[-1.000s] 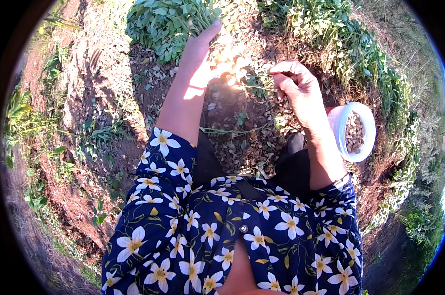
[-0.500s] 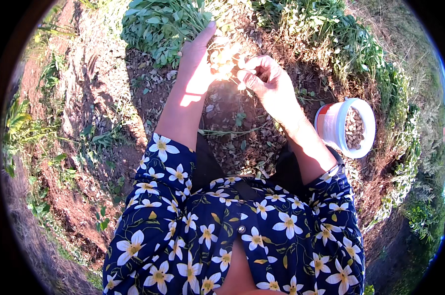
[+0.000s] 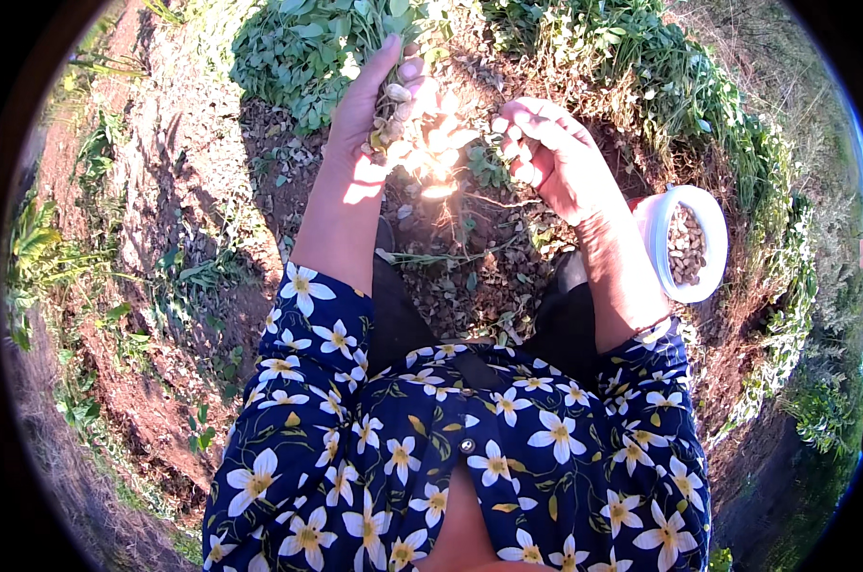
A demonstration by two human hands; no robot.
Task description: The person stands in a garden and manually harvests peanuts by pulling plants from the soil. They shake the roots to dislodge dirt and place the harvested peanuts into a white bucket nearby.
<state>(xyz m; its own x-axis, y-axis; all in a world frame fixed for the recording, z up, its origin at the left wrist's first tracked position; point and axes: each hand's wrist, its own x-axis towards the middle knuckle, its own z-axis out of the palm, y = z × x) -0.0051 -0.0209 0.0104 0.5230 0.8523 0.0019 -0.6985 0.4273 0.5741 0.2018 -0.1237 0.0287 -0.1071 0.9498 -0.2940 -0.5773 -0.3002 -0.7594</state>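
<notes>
My left hand (image 3: 366, 100) is closed around the stems of a pulled-up peanut plant (image 3: 298, 59), its green leaves spreading away to the far left. Pale peanut pods (image 3: 398, 93) hang by the roots below that grip, several of them washed out by bright sunlight. To the right, my right hand (image 3: 560, 157) curls its fingers around a few loose peanuts (image 3: 515, 143), apart from the plant. A white bucket (image 3: 656, 229) partly filled with peanuts (image 3: 686, 246) stands beside my right forearm.
Leafy plants (image 3: 631, 67) lie in a row along the far right. Dry leaves and brown soil (image 3: 441, 296) cover the ground between my legs. Sunlit bare earth (image 3: 164, 191) and small green weeds (image 3: 36, 238) lie to the left.
My right hand has drawn away from the roots to the right, with peanuts now showing in its fingers. The left hand has turned and shifted slightly left, exposing more pods.
</notes>
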